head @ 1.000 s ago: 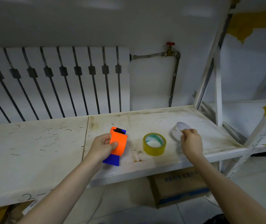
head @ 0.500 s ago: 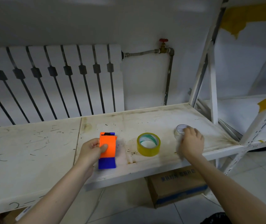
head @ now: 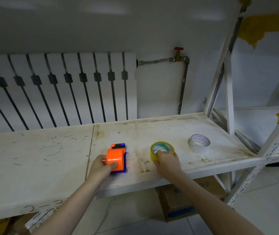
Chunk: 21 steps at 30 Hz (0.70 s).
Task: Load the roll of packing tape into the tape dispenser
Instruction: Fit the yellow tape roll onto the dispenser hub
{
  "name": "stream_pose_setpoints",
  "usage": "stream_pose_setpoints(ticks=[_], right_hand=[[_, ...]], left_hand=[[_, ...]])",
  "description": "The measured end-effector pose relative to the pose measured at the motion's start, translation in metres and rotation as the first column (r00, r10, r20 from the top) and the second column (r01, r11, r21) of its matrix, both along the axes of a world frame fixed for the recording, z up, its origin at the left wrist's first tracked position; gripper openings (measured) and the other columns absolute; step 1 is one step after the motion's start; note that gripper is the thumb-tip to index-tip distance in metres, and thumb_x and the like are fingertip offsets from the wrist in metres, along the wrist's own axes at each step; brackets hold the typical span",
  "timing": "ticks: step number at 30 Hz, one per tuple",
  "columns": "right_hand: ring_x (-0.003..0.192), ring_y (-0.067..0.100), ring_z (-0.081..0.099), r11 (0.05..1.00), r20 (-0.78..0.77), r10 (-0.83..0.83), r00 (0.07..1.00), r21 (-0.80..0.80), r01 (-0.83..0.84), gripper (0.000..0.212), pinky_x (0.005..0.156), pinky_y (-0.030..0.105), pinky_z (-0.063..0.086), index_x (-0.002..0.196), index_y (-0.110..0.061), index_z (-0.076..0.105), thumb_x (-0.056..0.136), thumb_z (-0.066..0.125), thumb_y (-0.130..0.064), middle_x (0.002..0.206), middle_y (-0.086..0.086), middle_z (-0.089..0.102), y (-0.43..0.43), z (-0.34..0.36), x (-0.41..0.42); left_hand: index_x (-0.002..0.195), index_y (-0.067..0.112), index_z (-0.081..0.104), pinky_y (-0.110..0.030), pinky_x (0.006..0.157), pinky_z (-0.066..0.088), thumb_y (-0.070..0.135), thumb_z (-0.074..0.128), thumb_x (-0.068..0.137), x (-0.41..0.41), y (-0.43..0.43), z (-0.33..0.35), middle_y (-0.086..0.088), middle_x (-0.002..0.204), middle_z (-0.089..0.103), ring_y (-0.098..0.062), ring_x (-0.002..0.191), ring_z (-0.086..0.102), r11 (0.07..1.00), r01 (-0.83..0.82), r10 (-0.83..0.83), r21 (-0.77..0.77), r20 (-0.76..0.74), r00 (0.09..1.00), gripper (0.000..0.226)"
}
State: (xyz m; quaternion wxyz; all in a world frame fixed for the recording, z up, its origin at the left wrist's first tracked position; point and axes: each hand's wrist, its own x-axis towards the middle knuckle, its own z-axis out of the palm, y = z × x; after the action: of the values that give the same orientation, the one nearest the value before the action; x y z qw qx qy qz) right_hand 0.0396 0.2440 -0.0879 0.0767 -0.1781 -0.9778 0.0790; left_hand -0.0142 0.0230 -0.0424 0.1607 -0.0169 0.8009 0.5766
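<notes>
Two hands at the shelf's (head: 152, 131) front edge — left hand (head: 101, 167) closed around the orange tape dispenser (head: 115, 158), right hand (head: 166, 161) curled over the yellow packing tape roll (head: 162, 150), lying flat. Roll likely light, stiff, slick-sided — grip by rim and core

Orange-and-blue tape dispenser (head: 116, 158) lies flat beside the yellowish tape roll (head: 162, 150).
</notes>
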Motion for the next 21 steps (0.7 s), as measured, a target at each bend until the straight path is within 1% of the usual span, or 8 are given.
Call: stream_pose_setpoints(ticks=[2,5,8,10,14,17,19,21], right_hand=[[0.108,0.025,0.055,0.999,-0.023,-0.039,0.999,-0.028,0.038,0.030,0.106,0.038,0.034,0.118,-0.016,0.053,0.090,0.046,-0.011,0.115,0.007,0.065,-0.001,0.000,-0.001],[0.103,0.028,0.057,0.980,-0.185,-0.063,0.981,-0.198,0.026,0.029,0.110,0.041,0.030,0.117,-0.013,0.057,0.092,0.044,-0.008,0.109,0.008,0.067,-0.007,0.009,0.005],[0.099,0.022,0.055,0.904,-0.397,-0.024,0.918,-0.400,-0.149,0.025,0.093,0.032,0.044,0.116,-0.010,0.058,0.093,0.048,-0.010,0.107,0.007,0.063,-0.026,0.026,0.018],[0.095,0.015,0.056,0.813,-0.483,0.001,0.876,-0.509,-0.282,0.020,0.081,0.026,0.048,0.112,-0.013,0.057,0.093,0.050,-0.012,0.104,0.001,0.061,-0.043,0.039,0.025],[0.086,0.005,0.060,0.533,-0.577,0.022,0.816,-0.684,-0.498,0.013,0.076,0.020,0.052,0.101,-0.015,0.060,0.094,0.049,-0.015,0.093,0.000,0.064,-0.069,0.063,0.030],[0.088,0.009,0.061,0.400,-0.637,0.058,0.768,-0.690,-0.603,0.021,0.077,0.019,0.051,0.101,-0.005,0.062,0.089,0.050,-0.017,0.093,0.005,0.066,-0.083,0.070,0.034],[0.090,0.011,0.062,0.393,-0.650,0.084,0.755,-0.675,-0.625,0.023,0.079,0.019,0.051,0.102,-0.002,0.061,0.089,0.051,-0.018,0.095,0.007,0.066,-0.087,0.069,0.034],[0.095,0.015,0.061,0.460,-0.637,0.103,0.764,-0.650,-0.605,0.028,0.082,0.022,0.051,0.103,-0.006,0.060,0.088,0.053,-0.028,0.100,0.009,0.064,-0.088,0.065,0.033]], left_hand=[[0.119,0.012,0.047,-0.045,0.093,0.050,0.009,0.067,0.083,0.001,-0.002,0.001,-0.008,0.109,0.054,-0.027,0.100,0.056,1.000,-0.016,0.016,-0.013,-0.008,1.000,0.041],[0.129,0.009,0.045,-0.042,0.096,0.048,0.009,0.067,0.081,0.001,-0.005,0.004,-0.009,0.119,0.052,-0.026,0.108,0.052,0.994,-0.084,0.074,-0.063,-0.146,0.987,0.054],[0.124,0.011,0.050,-0.029,0.079,0.047,0.005,0.065,0.082,0.009,-0.003,0.021,-0.008,0.119,0.055,-0.021,0.100,0.054,0.994,-0.108,0.102,0.003,-0.346,0.933,0.044],[0.116,0.014,0.055,-0.022,0.066,0.044,0.010,0.063,0.085,0.014,0.000,0.035,-0.004,0.108,0.059,-0.014,0.085,0.054,0.997,-0.035,0.058,0.072,-0.356,0.933,0.032],[0.102,0.016,0.064,-0.029,0.074,0.048,0.039,0.064,0.085,0.027,0.004,0.057,0.003,0.092,0.068,-0.015,0.089,0.062,0.961,0.146,-0.136,0.234,-0.058,0.989,0.029],[0.094,0.014,0.069,-0.026,0.073,0.051,0.020,0.067,0.084,0.038,0.004,0.060,0.001,0.082,0.073,-0.015,0.080,0.066,0.907,0.264,-0.227,0.328,-0.148,0.963,0.012],[0.102,0.011,0.069,-0.017,0.068,0.053,0.011,0.067,0.084,0.042,0.002,0.061,-0.002,0.092,0.074,-0.009,0.080,0.068,0.899,0.292,-0.219,0.325,-0.243,0.945,0.019],[0.102,0.012,0.070,-0.014,0.069,0.051,0.009,0.067,0.083,0.042,-0.002,0.059,-0.003,0.095,0.074,-0.005,0.080,0.067,0.915,0.330,-0.225,0.232,-0.386,0.895,0.020]])
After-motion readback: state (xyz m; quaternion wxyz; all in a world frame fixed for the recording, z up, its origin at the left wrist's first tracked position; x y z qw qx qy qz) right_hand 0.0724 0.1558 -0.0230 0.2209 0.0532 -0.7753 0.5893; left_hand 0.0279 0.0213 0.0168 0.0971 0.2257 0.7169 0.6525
